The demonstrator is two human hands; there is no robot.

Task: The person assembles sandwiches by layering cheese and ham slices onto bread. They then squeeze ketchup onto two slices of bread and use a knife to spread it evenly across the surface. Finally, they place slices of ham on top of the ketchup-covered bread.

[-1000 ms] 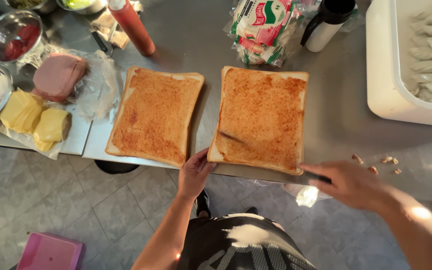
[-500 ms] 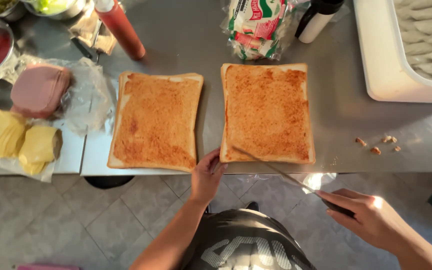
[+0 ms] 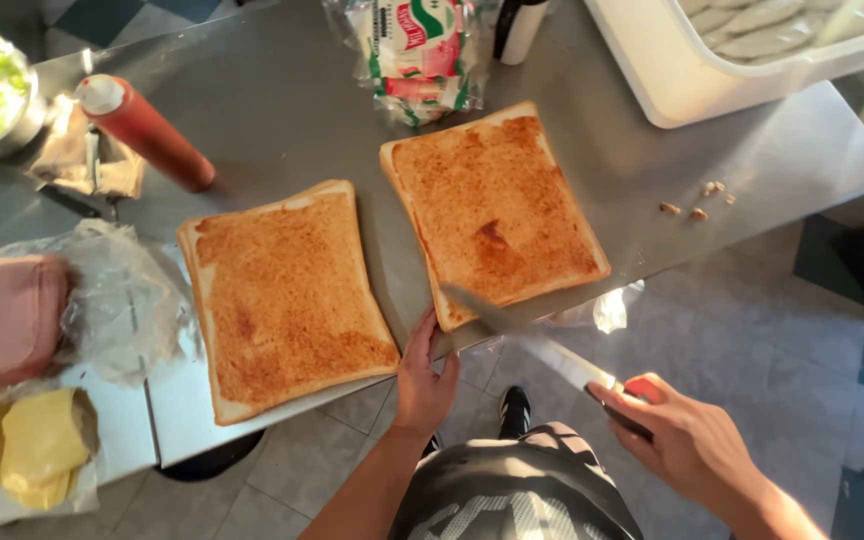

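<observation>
1. Stainless-steel counter over a tiled floor, seen from above, with the person standing at its near edge.
2. Two large slices of bread lie side by side on the counter, well apart from its far edge: the left slice and the right slice, both coated with an orange-red spread.
3. Left hand: rests at the counter edge between the slices, its fingers together and extended, touching the near corner of the right slice. Half a second earlier it lay in the same place.
4. Right hand: closed around the dark handle of a long knife. The blade tip now lies over the near corner of the right slice; a second ago the hand was low against the counter edge, with the blade flatter across the bread.
5. Judgement: the spread appears to cover both slices fully, and the blade sits at the margin, not mid-slice.
6. Red squeeze bottle with a white cap lies on its side beyond the left slice.
7. Clear plastic package with red, green and white printing stands beyond the right slice, beside a black-and-white container.
8. White tub at far right; pink sliced meat on clear wrap and yellow cheese slices at far left.
</observation>
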